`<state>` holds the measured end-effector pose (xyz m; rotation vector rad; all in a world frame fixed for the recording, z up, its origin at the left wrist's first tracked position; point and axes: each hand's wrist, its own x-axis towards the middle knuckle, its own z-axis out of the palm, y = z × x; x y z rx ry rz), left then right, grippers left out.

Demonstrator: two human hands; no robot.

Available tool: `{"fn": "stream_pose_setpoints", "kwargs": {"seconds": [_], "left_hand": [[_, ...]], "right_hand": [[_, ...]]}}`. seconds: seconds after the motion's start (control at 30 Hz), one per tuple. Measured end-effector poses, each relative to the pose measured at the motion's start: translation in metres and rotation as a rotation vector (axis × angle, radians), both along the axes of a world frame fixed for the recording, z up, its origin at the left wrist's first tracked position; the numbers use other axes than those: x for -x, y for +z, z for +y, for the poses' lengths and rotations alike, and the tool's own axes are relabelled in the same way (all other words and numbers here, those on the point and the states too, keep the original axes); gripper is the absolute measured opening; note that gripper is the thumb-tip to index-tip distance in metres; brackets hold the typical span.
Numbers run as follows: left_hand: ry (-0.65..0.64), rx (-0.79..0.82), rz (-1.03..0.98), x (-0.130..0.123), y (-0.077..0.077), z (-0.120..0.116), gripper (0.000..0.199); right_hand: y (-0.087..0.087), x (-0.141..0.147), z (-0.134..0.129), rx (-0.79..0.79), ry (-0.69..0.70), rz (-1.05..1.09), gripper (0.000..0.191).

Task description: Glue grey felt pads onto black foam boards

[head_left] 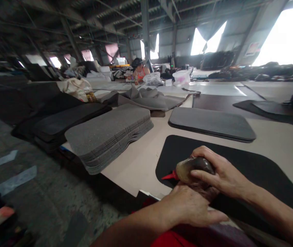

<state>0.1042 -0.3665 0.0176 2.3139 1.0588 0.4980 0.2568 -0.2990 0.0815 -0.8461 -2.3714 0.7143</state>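
A squeeze bottle (187, 168) with a pale and dark brown, stained body and a red pointed nozzle lies tilted in my right hand (220, 171). My right fingers and thumb are wrapped around its dark end, and the nozzle points left, low over the corner of a black rounded panel (239, 154). Just below the bottle is my left hand (190, 206), back up, with its thumb stretched to the right. Its other fingers are hidden under the bottle, so whether they grip it cannot be seen. The panel lies flat on the pale table (133, 171).
A tall stack of grey rounded panels (110, 127) stands at the table's left edge, with darker panels (69, 118) beyond. A lower grey stack (210, 121) lies behind the black panel. Loose grey sheets (146, 97) and a cloth bag (75, 87) lie farther back. Another person (139, 72) sits in the distance.
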Motion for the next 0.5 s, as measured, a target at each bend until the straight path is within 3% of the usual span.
{"fn": "stream_pose_setpoints", "kwargs": {"seconds": [0.3, 0.5], "left_hand": [[-0.002, -0.07, 0.024, 0.002, 0.01, 0.002, 0.074], [-0.019, -0.132, 0.015, 0.0, 0.015, 0.004, 0.069]], "right_hand": [[0.011, 0.011, 0.005, -0.136, 0.206, 0.027, 0.019], [0.023, 0.017, 0.007, -0.147, 0.282, -0.013, 0.015]]}}
